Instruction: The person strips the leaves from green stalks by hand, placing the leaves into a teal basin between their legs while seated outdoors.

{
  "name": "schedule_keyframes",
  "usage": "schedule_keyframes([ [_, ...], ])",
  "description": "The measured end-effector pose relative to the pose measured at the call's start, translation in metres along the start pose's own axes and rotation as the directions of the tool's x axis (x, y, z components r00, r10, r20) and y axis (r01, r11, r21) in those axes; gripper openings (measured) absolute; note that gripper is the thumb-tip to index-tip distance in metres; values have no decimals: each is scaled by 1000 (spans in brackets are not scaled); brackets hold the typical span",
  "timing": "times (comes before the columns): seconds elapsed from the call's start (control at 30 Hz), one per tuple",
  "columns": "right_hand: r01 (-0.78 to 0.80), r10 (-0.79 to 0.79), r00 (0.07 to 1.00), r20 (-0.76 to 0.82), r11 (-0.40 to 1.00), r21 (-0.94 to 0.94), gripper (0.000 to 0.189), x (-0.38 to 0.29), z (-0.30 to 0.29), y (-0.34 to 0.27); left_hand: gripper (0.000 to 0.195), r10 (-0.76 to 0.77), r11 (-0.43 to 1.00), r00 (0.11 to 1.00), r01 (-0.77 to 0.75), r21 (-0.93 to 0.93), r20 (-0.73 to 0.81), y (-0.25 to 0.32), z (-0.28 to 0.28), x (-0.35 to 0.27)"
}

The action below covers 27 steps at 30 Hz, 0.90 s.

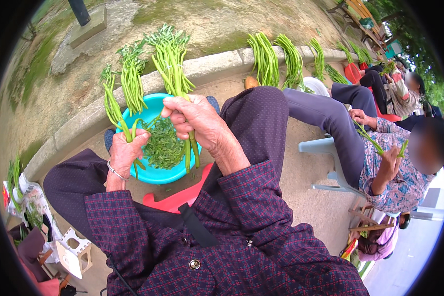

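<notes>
My left hand [127, 150], with a bracelet at its wrist, grips a few long green leafy stems [113, 107]. My right hand [198, 120] is closed around a thicker bunch of stems [175, 87], whose cut ends poke out below the fist. Between my fingertips a thin green piece [156, 120] spans from one hand to the other. Both hands are above a turquoise plastic basin [162, 179] on the ground between my feet. Picked green leaves [164, 146] lie in it. Another leafy bundle [132, 79] rests against the kerb behind the basin.
Along the stone kerb [222, 66] lean several more green stem bundles [264, 59]. To my right a co-worker [396, 166] holds stems beside a light blue plastic stool [323, 148]. A red plastic stool [162, 199] is under me. A white folding stool [74, 248] stands at lower left.
</notes>
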State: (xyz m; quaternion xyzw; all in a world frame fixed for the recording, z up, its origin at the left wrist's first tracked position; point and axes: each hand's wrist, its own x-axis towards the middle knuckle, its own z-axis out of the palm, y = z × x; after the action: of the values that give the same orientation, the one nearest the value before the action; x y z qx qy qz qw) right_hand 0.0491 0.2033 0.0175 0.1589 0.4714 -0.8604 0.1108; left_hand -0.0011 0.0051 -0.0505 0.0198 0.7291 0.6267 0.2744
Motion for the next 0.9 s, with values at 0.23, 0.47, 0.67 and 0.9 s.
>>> schedule_keyframes([
  [0.23, -42, 42, 998, 46, 999, -6, 24, 3, 2, 5, 11, -20, 990, 996, 31, 138, -85, -8, 2, 7],
  [0.47, -35, 44, 990, 131, 997, -66, 26, -3, 15, 11, 6, -37, 996, 979, 53, 73, -202, -24, -3, 13],
  [0.67, -15, 42, 990, 134, 979, -203, 25, -9, 28, 12, 3, -139, 956, 954, 59, -287, -266, -17, -9, 12],
  [0.9, 33, 0, 989, 151, 976, -217, 26, -11, 32, 2, 21, -104, 994, 895, 84, -66, -435, -30, -17, 23],
])
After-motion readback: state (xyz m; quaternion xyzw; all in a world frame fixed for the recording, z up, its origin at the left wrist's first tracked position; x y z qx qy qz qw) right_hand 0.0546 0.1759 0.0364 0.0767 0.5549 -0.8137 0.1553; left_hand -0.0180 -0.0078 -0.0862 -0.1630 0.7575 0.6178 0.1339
